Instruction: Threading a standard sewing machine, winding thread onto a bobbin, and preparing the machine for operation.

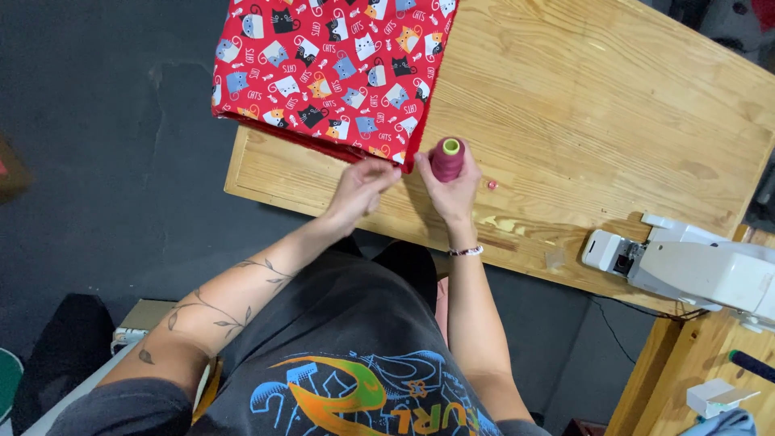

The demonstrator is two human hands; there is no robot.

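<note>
Right hand [454, 190]: fingers wrapped around dark red thread cone [446, 159].
Left hand [361, 187]: fingers pinched together, apparently at red cat-print fabric [327, 64] edge.
Table [597, 121]: wooden.

left hand [361, 187]: forearm stretched forward, far from the body, fingers pinched together toward the right | right hand [453, 190]: just beside the left, forearm straight ahead, fingers curled closed in a grip | both wrists level, nearly touching

Dark-red thread cone [446, 160], yellow-green core, upright on the wooden table. Red cat-print fabric [331, 69], folded flat, touching it, overhanging the edge.
</note>
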